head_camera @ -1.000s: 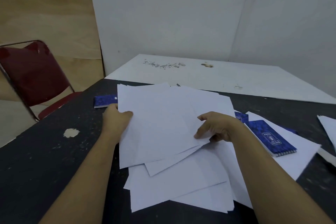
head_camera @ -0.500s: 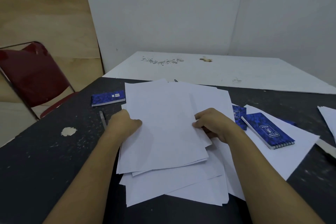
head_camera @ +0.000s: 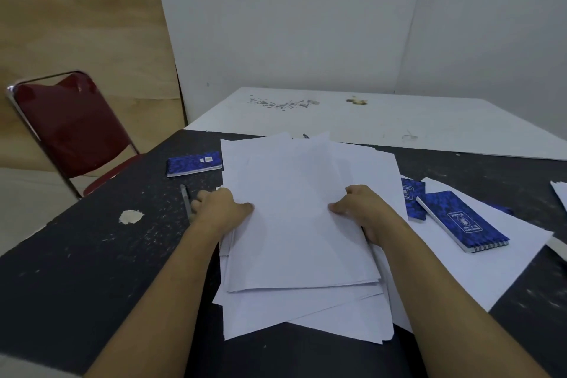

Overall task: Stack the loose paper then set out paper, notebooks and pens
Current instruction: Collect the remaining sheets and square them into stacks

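Note:
A loose pile of white paper [head_camera: 300, 233] lies on the dark table [head_camera: 92, 270] in front of me. My left hand [head_camera: 221, 209] grips the pile's left edge, thumb on top. My right hand [head_camera: 362, 209] grips its right edge the same way. A blue notebook [head_camera: 194, 163] lies at the far left of the pile. A grey pen [head_camera: 185, 199] lies just left of my left hand. Two more blue notebooks [head_camera: 460, 219] [head_camera: 412, 199] lie to the right, on a single white sheet [head_camera: 491, 261]. Another pen's tip [head_camera: 305, 136] shows behind the pile.
A red folding chair [head_camera: 67, 129] stands at the table's left. A white board [head_camera: 368, 123] lies flat beyond the table, against a white wall. More paper [head_camera: 560, 196] pokes in at the right edge. A pale chip [head_camera: 131, 217] marks the tabletop.
Both hands have pulled the skewed top sheets together and squared them over the pile. The left notebook and the grey pen, hidden before, have come into sight.

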